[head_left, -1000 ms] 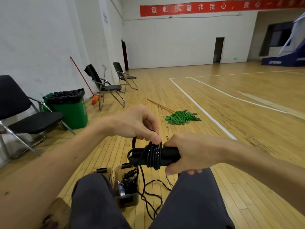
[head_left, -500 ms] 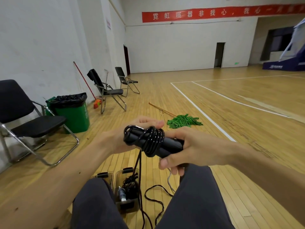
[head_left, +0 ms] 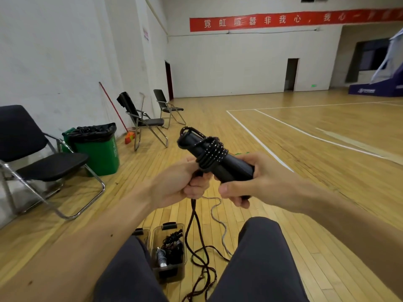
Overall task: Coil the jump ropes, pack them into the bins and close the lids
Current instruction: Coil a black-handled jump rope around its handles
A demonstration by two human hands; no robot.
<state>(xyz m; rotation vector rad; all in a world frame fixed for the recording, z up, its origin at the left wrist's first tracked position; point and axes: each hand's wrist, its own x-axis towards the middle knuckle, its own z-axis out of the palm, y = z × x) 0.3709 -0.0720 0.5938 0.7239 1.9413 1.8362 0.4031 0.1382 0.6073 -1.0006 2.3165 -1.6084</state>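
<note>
Holding the black handles [head_left: 231,168] tight, the right hand [head_left: 257,184] has its fingers curled round their low end. The handles point up toward 10 o'clock. A few loops of the jump rope [head_left: 212,153] are wound round the middle of the handles. The left hand [head_left: 178,186], at 9 o'clock from the right one, has its fingers closed on the rope just under the loops. The loose tail [head_left: 194,225] hangs from that hand toward 6 o'clock and lies in bends on the floor between the knees.

The rope looks soft, floppy and light, so the loops may slide off if it goes slack. The handles look hard and smooth, so they are the best place to hold. I think the rope should be held close to the loops and kept pulled tight.

An open bin [head_left: 172,274] sits at 6 o'clock with a dark rope bundle inside. A second bin [head_left: 142,234] at its 9 o'clock is partly hidden by a knee.
</note>
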